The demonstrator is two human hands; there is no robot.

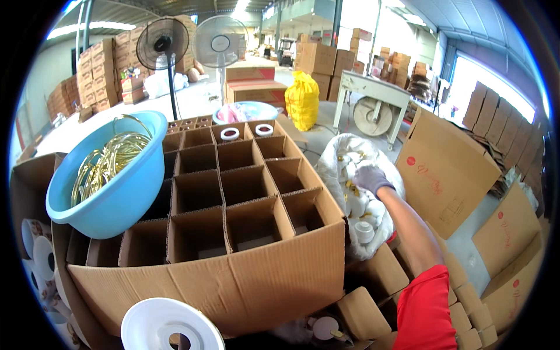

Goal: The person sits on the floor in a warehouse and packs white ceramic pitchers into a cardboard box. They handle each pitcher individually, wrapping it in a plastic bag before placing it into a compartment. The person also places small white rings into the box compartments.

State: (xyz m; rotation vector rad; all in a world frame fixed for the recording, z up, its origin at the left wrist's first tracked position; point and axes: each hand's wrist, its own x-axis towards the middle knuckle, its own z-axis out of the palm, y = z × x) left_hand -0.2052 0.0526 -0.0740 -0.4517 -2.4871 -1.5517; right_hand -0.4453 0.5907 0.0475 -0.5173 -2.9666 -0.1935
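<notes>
My right hand, in a grey glove, reaches into a white woven sack. The sack holds many small white parts, some with yellow bits. My fingertips are down among these parts, so their grip cannot be made out. At the lower edge stands a white, round, cone-shaped piece with a hole in its middle. My left hand does not show. Left of the sack is a large open carton with cardboard dividers; two white rings rest at its far side.
A blue basin of gold-coloured curved pieces sits on the carton's left side. White cylinders fill a box at far left. Cardboard pieces lie below my right arm. Beyond are two fans, a yellow bag and a wheeled machine.
</notes>
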